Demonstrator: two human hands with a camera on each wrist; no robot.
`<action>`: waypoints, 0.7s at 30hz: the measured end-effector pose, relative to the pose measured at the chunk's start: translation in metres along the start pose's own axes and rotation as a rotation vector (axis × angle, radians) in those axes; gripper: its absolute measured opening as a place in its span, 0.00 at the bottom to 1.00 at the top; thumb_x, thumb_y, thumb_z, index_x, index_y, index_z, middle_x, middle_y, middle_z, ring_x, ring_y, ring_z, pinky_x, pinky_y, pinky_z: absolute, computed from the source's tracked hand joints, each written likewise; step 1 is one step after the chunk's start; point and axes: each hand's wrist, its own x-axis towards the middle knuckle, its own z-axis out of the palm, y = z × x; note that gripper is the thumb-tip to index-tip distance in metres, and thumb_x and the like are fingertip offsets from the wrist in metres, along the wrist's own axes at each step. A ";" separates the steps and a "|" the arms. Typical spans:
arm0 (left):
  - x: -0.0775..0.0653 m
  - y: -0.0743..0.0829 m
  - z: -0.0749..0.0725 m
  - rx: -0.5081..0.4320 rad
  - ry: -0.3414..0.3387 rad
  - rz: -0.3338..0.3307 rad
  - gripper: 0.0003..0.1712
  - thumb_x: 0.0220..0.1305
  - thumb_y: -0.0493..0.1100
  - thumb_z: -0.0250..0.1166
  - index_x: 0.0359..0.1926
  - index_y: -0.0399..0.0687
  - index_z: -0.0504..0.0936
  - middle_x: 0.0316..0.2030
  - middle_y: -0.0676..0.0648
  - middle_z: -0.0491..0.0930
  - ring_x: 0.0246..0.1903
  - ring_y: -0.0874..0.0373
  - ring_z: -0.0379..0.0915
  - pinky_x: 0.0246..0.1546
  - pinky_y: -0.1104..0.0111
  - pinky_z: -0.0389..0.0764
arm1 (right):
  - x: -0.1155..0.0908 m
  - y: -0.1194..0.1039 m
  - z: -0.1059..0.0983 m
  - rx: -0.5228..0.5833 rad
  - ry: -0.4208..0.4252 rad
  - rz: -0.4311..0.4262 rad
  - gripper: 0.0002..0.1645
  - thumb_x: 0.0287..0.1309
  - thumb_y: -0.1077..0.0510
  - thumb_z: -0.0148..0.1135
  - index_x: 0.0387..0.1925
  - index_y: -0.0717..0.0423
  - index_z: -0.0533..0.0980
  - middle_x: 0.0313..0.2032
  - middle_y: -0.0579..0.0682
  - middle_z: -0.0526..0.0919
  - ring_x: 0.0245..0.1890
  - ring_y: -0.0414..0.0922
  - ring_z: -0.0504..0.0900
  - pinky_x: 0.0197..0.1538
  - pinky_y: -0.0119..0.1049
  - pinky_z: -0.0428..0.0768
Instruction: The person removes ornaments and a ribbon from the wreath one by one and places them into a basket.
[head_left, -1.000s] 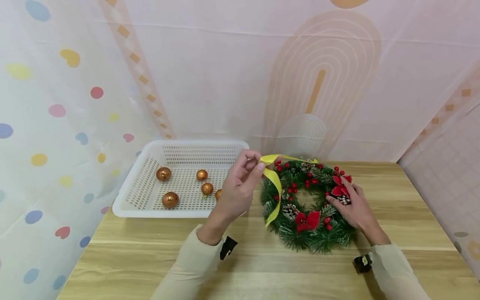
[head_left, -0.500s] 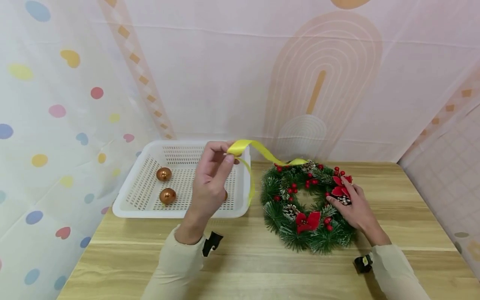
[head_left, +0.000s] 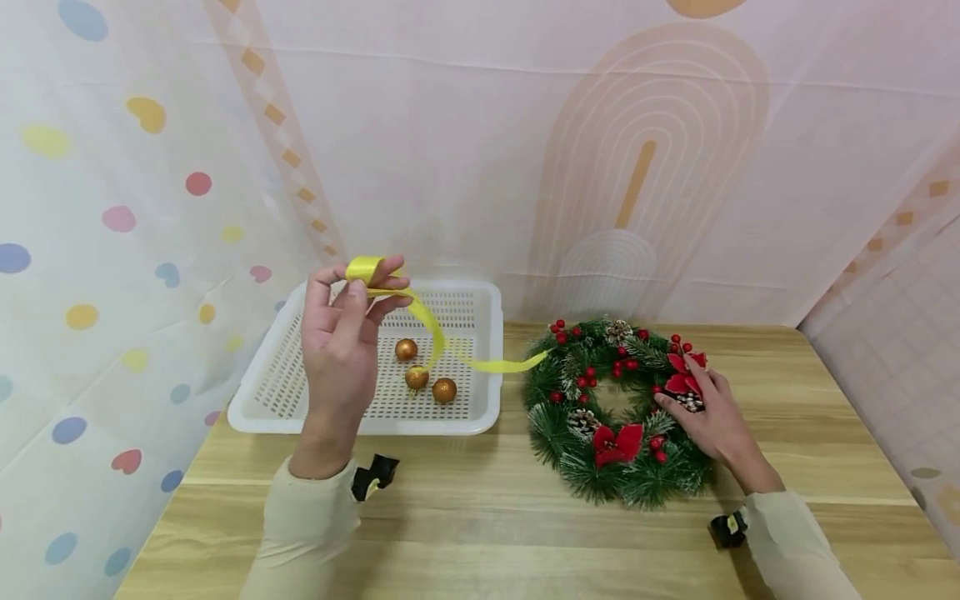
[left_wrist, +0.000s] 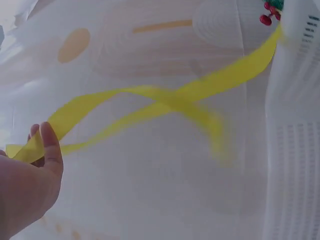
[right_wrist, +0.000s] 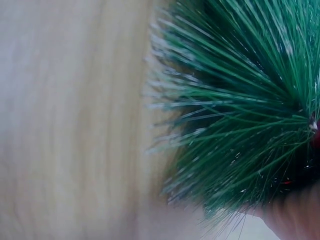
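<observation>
A yellow ribbon (head_left: 429, 321) is pinched between the thumb and fingers of my left hand (head_left: 339, 342), raised over the left part of the white basket. One end of the ribbon dangles over the basket; the other trails right to the wreath's left edge. In the left wrist view the two lengths of ribbon (left_wrist: 215, 90) cross. The green wreath (head_left: 648, 482), with red berries, red flowers and pinecones, lies flat on the table. My right hand (head_left: 716, 421) grips its right side, thumb by a pinecone. Green needles (right_wrist: 250, 85) fill much of the right wrist view.
The white perforated basket (head_left: 427, 427) stands left of the wreath on the wooden table (head_left: 480, 517). Several copper-coloured ball ornaments (head_left: 445, 391) lie in it, others possibly hidden behind my left hand. A patterned curtain (head_left: 450, 150) hangs close behind the table.
My left hand has moved left and up from beside the wreath to over the basket. The ribbon's far end has slid from the wreath's top to its left edge. My right hand stays put.
</observation>
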 end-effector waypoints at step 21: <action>0.006 0.007 -0.073 0.330 0.206 -0.110 0.04 0.74 0.34 0.51 0.42 0.45 0.72 0.54 0.41 0.73 0.42 0.54 0.75 0.41 0.71 0.79 | 0.001 -0.001 0.000 0.002 0.003 -0.001 0.53 0.67 0.32 0.52 0.79 0.46 0.40 0.72 0.74 0.44 0.65 0.78 0.56 0.58 0.75 0.61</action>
